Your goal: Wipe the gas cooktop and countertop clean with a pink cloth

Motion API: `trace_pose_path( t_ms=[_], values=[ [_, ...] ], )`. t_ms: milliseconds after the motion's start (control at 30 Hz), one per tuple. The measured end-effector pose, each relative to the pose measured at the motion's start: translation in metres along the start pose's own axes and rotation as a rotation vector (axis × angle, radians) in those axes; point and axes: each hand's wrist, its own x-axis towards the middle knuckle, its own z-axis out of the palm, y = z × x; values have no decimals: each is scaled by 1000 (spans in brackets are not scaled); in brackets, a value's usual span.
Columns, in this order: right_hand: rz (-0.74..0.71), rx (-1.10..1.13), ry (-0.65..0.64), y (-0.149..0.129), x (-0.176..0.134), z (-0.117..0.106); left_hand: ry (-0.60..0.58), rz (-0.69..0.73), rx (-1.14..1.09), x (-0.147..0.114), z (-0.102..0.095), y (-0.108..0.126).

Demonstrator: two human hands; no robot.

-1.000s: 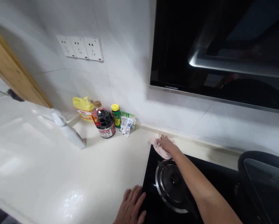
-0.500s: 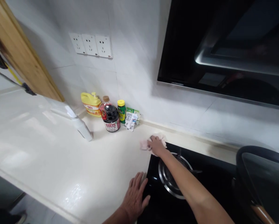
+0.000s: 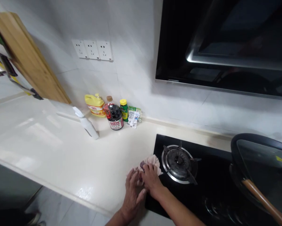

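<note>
A crumpled pale pink cloth (image 3: 153, 160) lies at the left edge of the black gas stove (image 3: 211, 175), partly on the white counter. My right hand (image 3: 151, 179) is closed over it, fingers curled into the folds. Close beside it, my left hand (image 3: 132, 196) has its fingers apart and slightly bent, the thumb pointing toward the right hand. Its fingertips reach the near side of the cloth; whether they touch it is hard to see. Just right of both hands sits the round burner (image 3: 179, 161) with its metal pan supports.
Along the wall stand a yellow detergent jug (image 3: 95, 106), a dark sauce bottle (image 3: 115, 117), a green jar (image 3: 124, 110) and packets (image 3: 133, 118). A white spray bottle (image 3: 88, 127) is on the counter (image 3: 67, 157). A lidded pan (image 3: 261, 169) occupies the stove's right; a range hood (image 3: 216, 72) overhangs.
My right hand has drawn the cloth from the stove's back left corner toward me, along the stove's left edge. It is now beside my left hand, and the burner is uncovered.
</note>
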Motion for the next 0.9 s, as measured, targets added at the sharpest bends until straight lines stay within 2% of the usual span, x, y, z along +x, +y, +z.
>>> trace_pose_path(
  t_ms=[67,167,233,267,333,400,467,567,633,700,767,900],
  values=[
    [-25,114,14,-14,-27,17,76,-172,-71,-20,-14,-6],
    [-115,388,96,-37,-59,39,211,-622,-194,-39,-43,-15],
    [-153,645,176,-52,-68,44,263,-908,-287,-40,-66,-16],
    [-168,776,219,-59,-68,43,292,-994,-335,-38,-77,-15],
    [-186,996,307,-69,-61,32,328,-1039,-442,-29,-95,-8],
    [-193,1118,387,-72,-47,14,320,-986,-575,-14,-105,3],
    [-189,1130,456,-67,-34,-3,236,-913,-736,8,-105,14],
    [-173,954,507,-47,-25,-14,43,-758,-853,44,-87,24],
    [-136,735,406,-27,-36,-8,-93,-609,-731,63,-67,25],
    [-69,522,271,-5,-61,4,-201,-436,-501,71,-45,24],
    [21,402,257,19,-100,19,-277,-285,-296,70,-28,22],
    [296,333,587,74,-186,43,-360,-90,14,62,-14,24]
  ],
)
